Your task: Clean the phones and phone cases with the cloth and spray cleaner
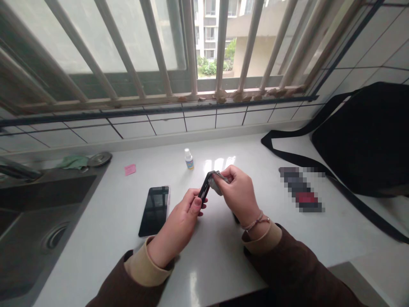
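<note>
My left hand (182,221) grips the lower end of a dark phone (204,187) held on edge above the white counter (223,256). My right hand (238,194) is closed on a small grey cloth (217,182) pressed against the phone's upper part. A second phone (154,209) lies flat, screen up, on the counter just left of my left hand. A small white dropper bottle (188,159) with a yellow label stands behind my hands.
A steel sink (35,230) fills the left side, with a green rag (74,161) and a round metal lid (99,159) at its back. A pink note (130,169) lies near it. A black bag (367,136) with a long strap sits right. Window bars stand behind.
</note>
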Demonstrator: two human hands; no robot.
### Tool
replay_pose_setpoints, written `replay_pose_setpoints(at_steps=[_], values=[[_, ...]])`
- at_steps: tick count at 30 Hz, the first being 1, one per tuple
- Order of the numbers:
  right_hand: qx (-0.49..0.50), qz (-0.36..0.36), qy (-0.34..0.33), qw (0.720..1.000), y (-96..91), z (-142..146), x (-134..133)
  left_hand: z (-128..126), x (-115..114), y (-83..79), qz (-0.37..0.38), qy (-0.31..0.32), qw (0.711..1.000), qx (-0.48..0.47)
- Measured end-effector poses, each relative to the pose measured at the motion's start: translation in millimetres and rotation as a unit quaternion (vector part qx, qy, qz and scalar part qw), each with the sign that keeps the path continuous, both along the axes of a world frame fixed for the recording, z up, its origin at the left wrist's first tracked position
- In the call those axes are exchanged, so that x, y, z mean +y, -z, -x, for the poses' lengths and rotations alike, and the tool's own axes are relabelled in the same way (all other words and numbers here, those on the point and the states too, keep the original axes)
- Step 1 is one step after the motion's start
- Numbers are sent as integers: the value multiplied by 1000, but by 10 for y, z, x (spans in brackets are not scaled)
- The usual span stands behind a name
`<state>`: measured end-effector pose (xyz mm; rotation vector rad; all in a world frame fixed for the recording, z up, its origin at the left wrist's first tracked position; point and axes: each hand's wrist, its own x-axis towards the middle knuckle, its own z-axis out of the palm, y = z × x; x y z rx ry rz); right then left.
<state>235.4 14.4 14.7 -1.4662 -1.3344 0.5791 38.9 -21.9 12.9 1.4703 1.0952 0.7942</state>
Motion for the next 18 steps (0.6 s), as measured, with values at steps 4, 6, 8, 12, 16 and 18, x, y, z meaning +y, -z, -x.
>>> replay_pose_setpoints(at_steps=[4,6,8,12,16,18], values=[[16,-15,15,1000,-15,-13,16,27,23,9,-71,-20,997,38],[22,-28,32,999,-38,-21,21,51,46,16,-125,-62,987,78],[43,-40,46,997,-73,-27,10,77,74,23,-184,-113,968,126],[118,-91,-1,989,-152,-13,-83,124,120,37,-273,-176,921,214],[41,-178,-138,974,-170,49,-200,145,114,49,-307,-170,893,281],[-36,-178,-187,965,-141,90,-219,142,98,52,-316,-160,885,302]])
